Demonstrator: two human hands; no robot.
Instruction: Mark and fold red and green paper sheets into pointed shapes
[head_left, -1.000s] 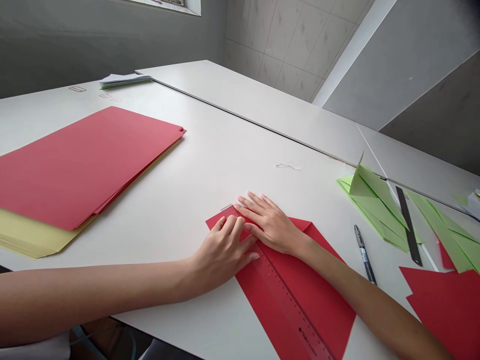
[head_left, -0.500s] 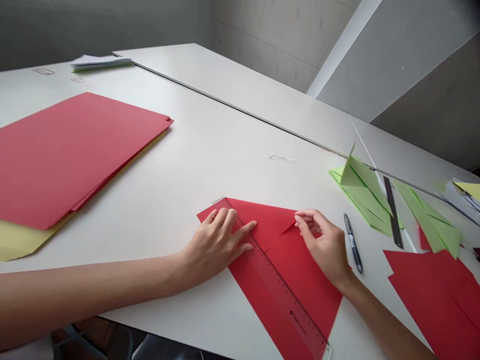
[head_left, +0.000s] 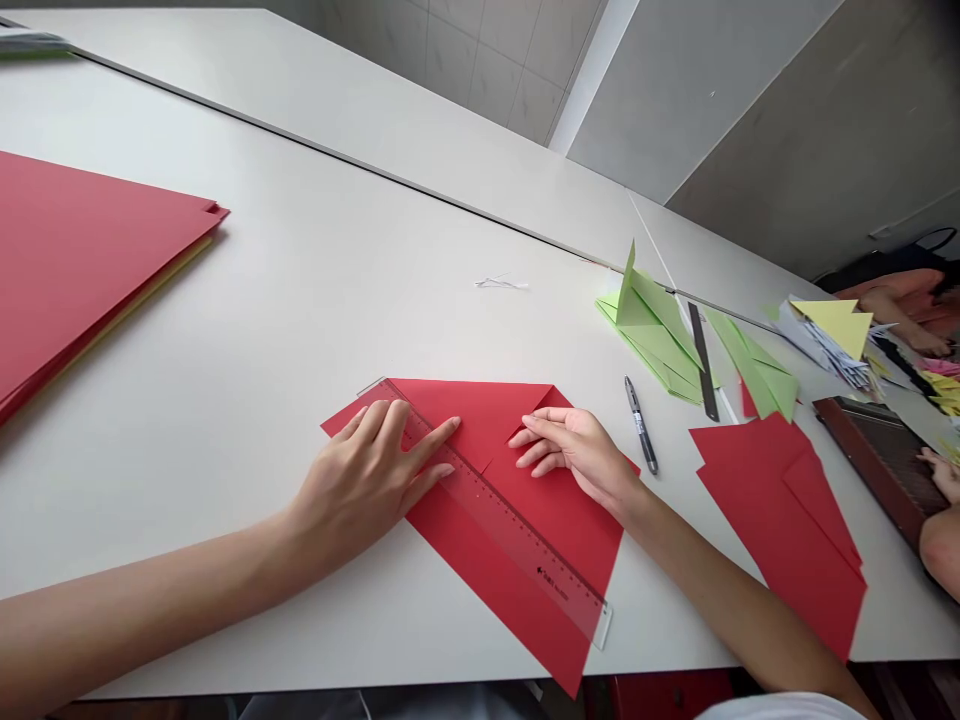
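Note:
A sheet of red paper (head_left: 517, 385) lies on the table in front of me, its top edge folded at the right corner and a small slit near the middle. Across it, on a slant, rests a clear plastic ruler (head_left: 525, 545). My left hand (head_left: 379, 455) holds the ruler down near its upper left end, thumb and index finger stretched over it and the other fingers bent. Beside the folded corner is my right hand (head_left: 574, 450), fingers loosely apart over the paper. Whether its fingertips touch the flap's edge I cannot tell.
A pen (head_left: 641, 425) lies to the right. Farther right are folded green papers (head_left: 660, 340), a dark ruler (head_left: 703, 360) and more red paper (head_left: 780, 520). A red stack (head_left: 90, 260) sits left. Another person's hand (head_left: 941, 475) is near a brown paper trimmer (head_left: 885, 470).
The view has swung right, so the red stack slips leftward and the trimmer and another person appear. My right hand has turned and its fingers have spread; my left hand stays on the ruler.

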